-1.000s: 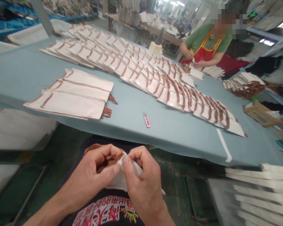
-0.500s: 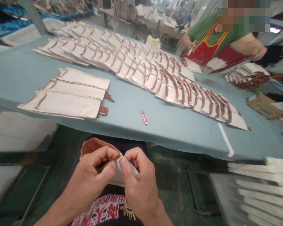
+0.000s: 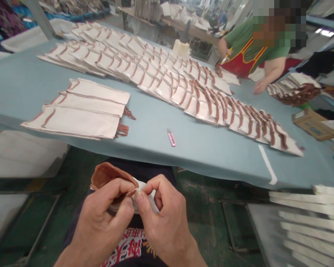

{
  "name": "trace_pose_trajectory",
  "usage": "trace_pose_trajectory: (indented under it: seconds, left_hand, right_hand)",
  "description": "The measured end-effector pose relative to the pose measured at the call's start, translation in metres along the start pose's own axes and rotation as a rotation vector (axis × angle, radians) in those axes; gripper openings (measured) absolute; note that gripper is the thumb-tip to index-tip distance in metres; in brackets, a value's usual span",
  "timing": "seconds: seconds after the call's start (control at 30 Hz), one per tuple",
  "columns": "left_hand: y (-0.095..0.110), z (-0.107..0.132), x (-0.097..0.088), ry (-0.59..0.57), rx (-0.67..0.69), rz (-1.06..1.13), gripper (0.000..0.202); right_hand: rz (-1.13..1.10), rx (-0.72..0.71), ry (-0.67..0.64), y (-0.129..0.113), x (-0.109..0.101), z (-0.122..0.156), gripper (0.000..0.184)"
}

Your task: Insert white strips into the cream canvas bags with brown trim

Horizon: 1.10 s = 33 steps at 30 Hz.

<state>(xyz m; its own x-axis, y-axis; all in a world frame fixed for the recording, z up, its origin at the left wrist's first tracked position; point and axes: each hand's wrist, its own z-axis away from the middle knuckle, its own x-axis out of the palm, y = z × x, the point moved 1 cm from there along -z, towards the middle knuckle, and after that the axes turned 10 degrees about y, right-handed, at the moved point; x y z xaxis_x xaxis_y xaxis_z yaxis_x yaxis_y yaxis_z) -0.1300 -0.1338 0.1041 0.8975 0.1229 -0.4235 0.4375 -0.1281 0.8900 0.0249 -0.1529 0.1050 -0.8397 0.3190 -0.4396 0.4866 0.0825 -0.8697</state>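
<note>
My left hand point(image 3: 102, 218) and my right hand point(image 3: 161, 218) meet over my lap, below the table edge. Both pinch a small white fabric piece point(image 3: 144, 189) with brown trim point(image 3: 105, 174); the thumbs and forefingers press together on its top edge. The brown part bulges out to the left above my left hand. Most of the white cloth is hidden behind my fingers.
A light blue table point(image 3: 156, 122) carries a short stack of cream pouches point(image 3: 80, 111), long overlapping rows of them point(image 3: 183, 85) and pink thread snips point(image 3: 171, 137). A person in a red apron point(image 3: 245, 48) works at the far side. White stacks point(image 3: 308, 218) lie at right.
My hands have dropped slightly and the brown trim has come further into sight at left. The person opposite has lowered one arm and set a hand down on the table.
</note>
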Motion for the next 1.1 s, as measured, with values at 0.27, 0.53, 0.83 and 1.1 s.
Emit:
trace_pose_trajectory:
  seconds: [0.27,0.53,0.83,1.1]
  left_hand:
    - [0.006,0.01,0.0,0.089,-0.182,0.056,0.024]
    - [0.008,0.009,-0.008,0.034,-0.207,0.145,0.024]
    - [-0.01,0.004,-0.007,-0.053,-0.102,0.2,0.02]
    - [-0.009,-0.024,-0.034,-0.185,-0.088,0.213,0.021]
  right_hand:
    - [-0.415,0.399,-0.362,0.011,0.007,-0.001,0.033]
    - [-0.647,0.585,-0.44,0.011,0.019,0.004,0.05]
    - [-0.419,0.319,-0.219,0.009,0.033,0.009,0.035]
    - [-0.329,0.121,-0.192,0.013,0.004,-0.031,0.018]
